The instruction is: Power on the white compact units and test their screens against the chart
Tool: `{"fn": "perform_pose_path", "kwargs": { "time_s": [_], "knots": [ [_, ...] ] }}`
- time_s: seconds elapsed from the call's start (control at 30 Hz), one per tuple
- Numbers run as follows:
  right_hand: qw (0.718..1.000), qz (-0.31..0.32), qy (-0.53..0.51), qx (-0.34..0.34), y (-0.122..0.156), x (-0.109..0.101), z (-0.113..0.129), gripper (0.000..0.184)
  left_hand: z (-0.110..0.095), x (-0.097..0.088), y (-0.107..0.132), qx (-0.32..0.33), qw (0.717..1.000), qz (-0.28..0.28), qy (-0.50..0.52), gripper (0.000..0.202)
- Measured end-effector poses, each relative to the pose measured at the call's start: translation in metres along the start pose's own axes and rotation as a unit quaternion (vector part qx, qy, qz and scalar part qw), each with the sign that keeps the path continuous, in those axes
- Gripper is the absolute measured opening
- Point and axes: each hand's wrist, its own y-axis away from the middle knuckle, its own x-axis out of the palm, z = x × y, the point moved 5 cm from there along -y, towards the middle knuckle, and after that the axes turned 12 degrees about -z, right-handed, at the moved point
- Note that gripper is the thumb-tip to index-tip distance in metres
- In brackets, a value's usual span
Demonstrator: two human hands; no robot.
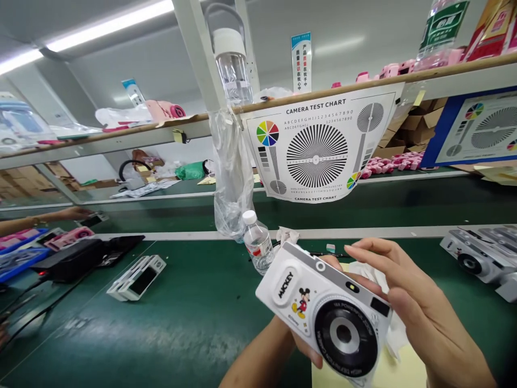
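Note:
A white toy camera (288, 296) with a Mickey print and a big black lens ring is tilted in front of me, its lens side facing my view. My left hand (309, 349) grips it from behind and below; most of that hand is hidden by the camera. At its upper right, my right hand (416, 302) has its fingers stretched out and apart, with the thumb beside the camera's right end; whether it touches cannot be told. Beneath lie a yellow sheet (407, 372) and crumpled white tissue (398, 337).
A water bottle (258, 245) stands behind the camera, below a hanging camera test chart (317, 153). White cameras sit at left (137, 277) and right (476, 256). A black box (70, 264) with cables lies at left, near another person's hand (78, 213).

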Motion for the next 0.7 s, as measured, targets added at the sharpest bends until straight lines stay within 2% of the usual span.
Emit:
{"fn": "perform_pose_path", "kwargs": {
  "time_s": [0.07,0.13,0.23,0.37,0.47,0.63,0.7],
  "knots": [
    [0.999,0.022,0.002,-0.027,0.001,0.0,0.0,0.04,-0.028,-0.003,-0.004,0.044,0.996,-0.016,0.072,0.104],
    [0.999,0.036,-0.001,-0.026,0.002,0.001,-0.001,0.044,-0.049,-0.003,-0.01,0.075,0.989,-0.012,0.124,0.092],
    [0.999,0.041,-0.009,0.01,0.005,0.002,-0.006,0.048,-0.065,0.0,-0.015,0.126,0.978,0.001,0.166,0.083],
    [0.997,0.052,-0.033,0.056,0.007,0.004,-0.013,0.053,-0.063,-0.001,-0.014,0.136,0.977,-0.024,0.16,0.075],
    [0.994,0.057,-0.047,0.074,0.007,0.004,-0.016,0.054,-0.063,0.0,-0.012,0.12,0.98,-0.005,0.156,0.066],
    [0.994,0.053,-0.055,0.076,0.007,0.003,-0.014,0.055,-0.066,-0.001,-0.014,0.136,0.977,0.002,0.164,0.08],
    [0.993,0.058,-0.063,0.078,0.007,0.003,-0.014,0.056,-0.062,-0.001,-0.016,0.121,0.987,-0.01,0.1,0.089]
  ]
}}
